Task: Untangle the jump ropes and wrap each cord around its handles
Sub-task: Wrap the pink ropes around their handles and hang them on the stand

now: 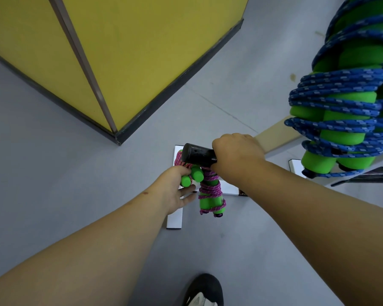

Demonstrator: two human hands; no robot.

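I am looking down at a grey floor (pixel 53 173), with both bare arms reaching away from me toward the middle of the view. My right hand (pixel 237 154) has its fingers curled round a black rounded cylindrical bar (pixel 198 156) that points toward 9 o'clock from the fist; I cannot tell what the bar belongs to.

Just below it, at 7 o'clock from the right fist, my left hand (pixel 177 187) grips the near ends of two green foam handles (pixel 191 176) between thumb and curled forefinger, while the other fingers lie straighter underneath. The pink-and-purple braided cord (pixel 208 188) is wound in several turns round a second stretch of green foam that hangs down toward 6 o'clock from the bar, and more of the same cord bunches at 9 o'clock of the bar's blunt end. Whether that bundle hangs from the bar or only passes behind it I cannot tell.

At 3 o'clock in the view, very close to the lens, hangs a bundle of green foam handles wrapped in blue speckled braided cord (pixel 341 111), well apart from both hands.

Behind the hands lie white flat pieces with dark edges (pixel 175 219). At 11 o'clock stands a yellow panelled box with a dark base strip (pixel 119 51). At 6 o'clock a black shoe with a pale tongue (pixel 205 290) shows.
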